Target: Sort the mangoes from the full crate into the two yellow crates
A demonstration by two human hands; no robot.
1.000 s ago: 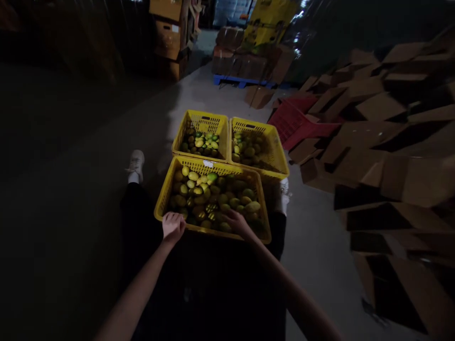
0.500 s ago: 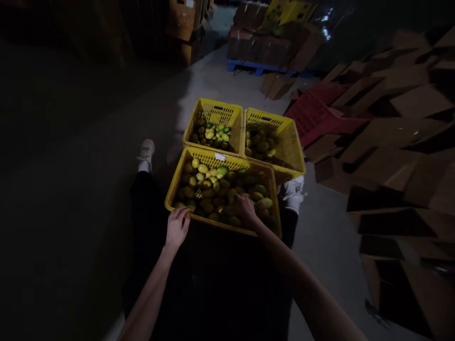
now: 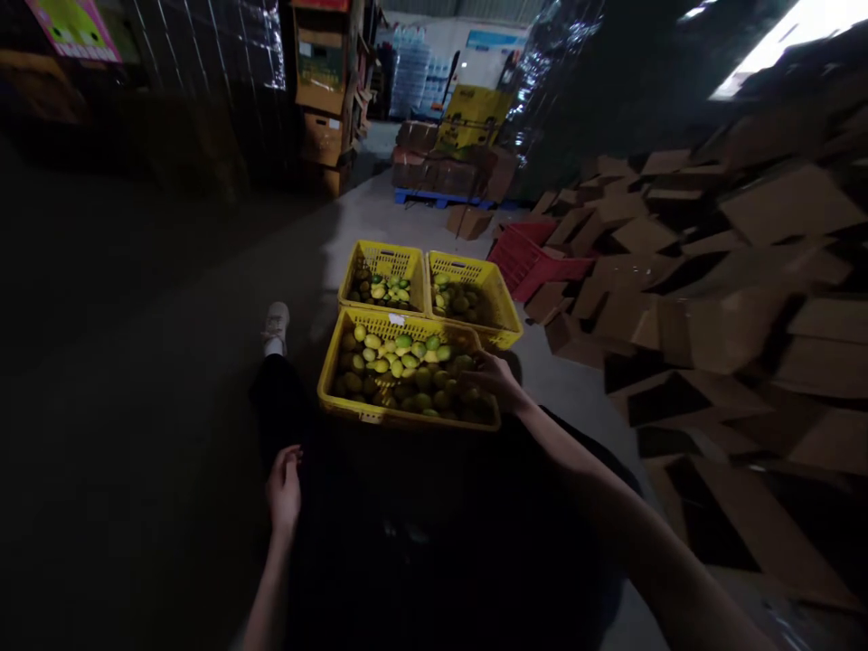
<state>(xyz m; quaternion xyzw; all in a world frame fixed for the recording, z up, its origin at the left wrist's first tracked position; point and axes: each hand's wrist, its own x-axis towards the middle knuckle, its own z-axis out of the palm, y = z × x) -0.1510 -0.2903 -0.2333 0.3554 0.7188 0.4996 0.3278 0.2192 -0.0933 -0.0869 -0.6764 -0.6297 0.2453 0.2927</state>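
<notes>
A yellow crate full of green and yellow fruit stands on the floor between my legs. My right hand is over its right end, fingers bent down at the fruit; whether they hold one is too dark to tell. Away from the crate, my left hand hangs near my left leg with curled fingers, and nothing shows in it. Behind the near crate are two more yellow crates, the left one and the right one, each partly filled with fruit.
Many brown cardboard boxes are heaped on the right. A red crate lies beside the heap. Farther back stand a loaded blue pallet and stacked boxes. My left shoe is left of the crates.
My left hand has left the near crate's rim and moved down and left. My right hand has shifted toward the crate's right end. The view has tilted up, showing more background.
</notes>
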